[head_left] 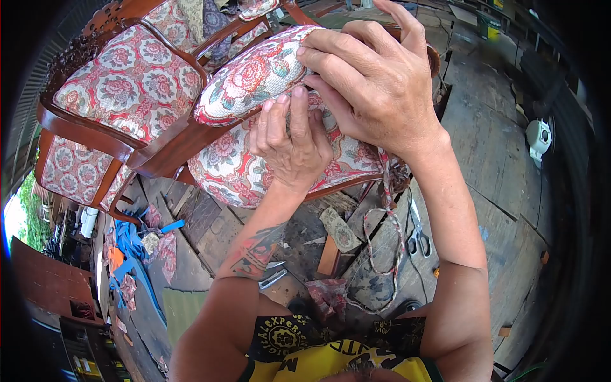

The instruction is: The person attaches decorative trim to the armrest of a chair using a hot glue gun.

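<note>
Rough wooden floorboards (pixel 496 127) stretch under everything, littered with scraps. Far left, a second floral armchair (pixel 121 83) with a carved wooden frame stands just behind the chair I'm working on. Below it on the boards lies a tangle of blue strips (pixel 130 245) and fabric offcuts (pixel 167 251).

The padded armrest (pixel 251 79), covered in rose-patterned cloth, sits up in the middle of my view on its dark wooden arm, with the floral seat cushion (pixel 226 172) beneath it. My left hand (pixel 289 143) reaches up from below, fingertips (pixel 286 105) held close together and pressed against the lower edge of the pad where cloth meets wood. Its thumb is hidden, so I can't tell whether it pinches the fabric or only pushes on it. My right hand (pixel 375 83) comes over from the other side and is closed around the end of the pad, fingers wrapped over the top. The two hands touch and cover that end, so the seam there is out of sight.

Between my forearms, down on the floor, lie a short wooden block (pixel 329 256) and a loop of braided trim (pixel 389 245) hanging from the chair. Scissors (pixel 418 239) rest just right of it, and a white round object (pixel 538 137) sits far right.
</note>
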`<state>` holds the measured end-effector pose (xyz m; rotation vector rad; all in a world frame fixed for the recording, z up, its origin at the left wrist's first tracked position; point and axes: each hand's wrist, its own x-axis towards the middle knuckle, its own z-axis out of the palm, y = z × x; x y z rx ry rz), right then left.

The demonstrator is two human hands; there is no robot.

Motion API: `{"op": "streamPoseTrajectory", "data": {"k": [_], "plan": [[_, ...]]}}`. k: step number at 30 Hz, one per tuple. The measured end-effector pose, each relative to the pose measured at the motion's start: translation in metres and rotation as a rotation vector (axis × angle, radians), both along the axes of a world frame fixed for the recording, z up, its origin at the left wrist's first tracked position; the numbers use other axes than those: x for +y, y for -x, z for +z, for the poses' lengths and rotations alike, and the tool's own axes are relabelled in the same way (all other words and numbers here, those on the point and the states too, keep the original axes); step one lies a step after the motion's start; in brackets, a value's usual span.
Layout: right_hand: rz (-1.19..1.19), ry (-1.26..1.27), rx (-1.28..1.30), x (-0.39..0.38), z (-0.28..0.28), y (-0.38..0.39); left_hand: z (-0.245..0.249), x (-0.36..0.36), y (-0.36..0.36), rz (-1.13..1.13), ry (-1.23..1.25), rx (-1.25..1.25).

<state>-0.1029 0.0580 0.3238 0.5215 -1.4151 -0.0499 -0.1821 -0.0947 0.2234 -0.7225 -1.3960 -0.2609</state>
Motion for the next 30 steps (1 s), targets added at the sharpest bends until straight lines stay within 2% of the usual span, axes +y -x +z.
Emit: {"op": "streamPoseTrajectory", "data": {"k": [3,5,9,12,15,16,19,23,25,30], "plan": [[-0.023,-0.006,-0.003,-0.001,0.001,-0.005,0.002,0.001,-0.001,0.004,-0.005,0.013],[-0.006,0.023,-0.19,-0.002,0.003,-0.017,0.001,0.002,-0.001,0.024,-0.008,0.022],[-0.05,-0.057,-0.123,0.008,0.005,-0.015,-0.001,0.0,0.001,0.013,0.015,0.009],[-0.193,-0.117,-0.322,0.003,0.02,-0.041,0.001,0.0,0.0,0.021,0.022,-0.002],[-0.163,-0.105,-0.466,0.007,0.022,-0.042,-0.001,0.001,0.006,-0.013,-0.016,0.01],[-0.102,-0.114,-0.321,0.01,0.02,-0.04,0.001,0.001,0.003,0.016,0.005,0.011],[-0.078,-0.108,-0.386,0.014,0.02,-0.038,0.0,0.002,0.006,-0.005,0.012,0.03],[0.01,-0.088,-0.279,0.023,0.019,-0.037,0.005,0.002,0.004,-0.015,0.04,0.051],[0.149,-0.061,-0.445,0.026,0.023,-0.042,0.005,0.002,0.003,-0.005,0.049,0.055],[0.047,-0.084,-0.434,0.022,0.022,-0.046,0.003,0.003,0.006,-0.02,0.05,0.05]]}}
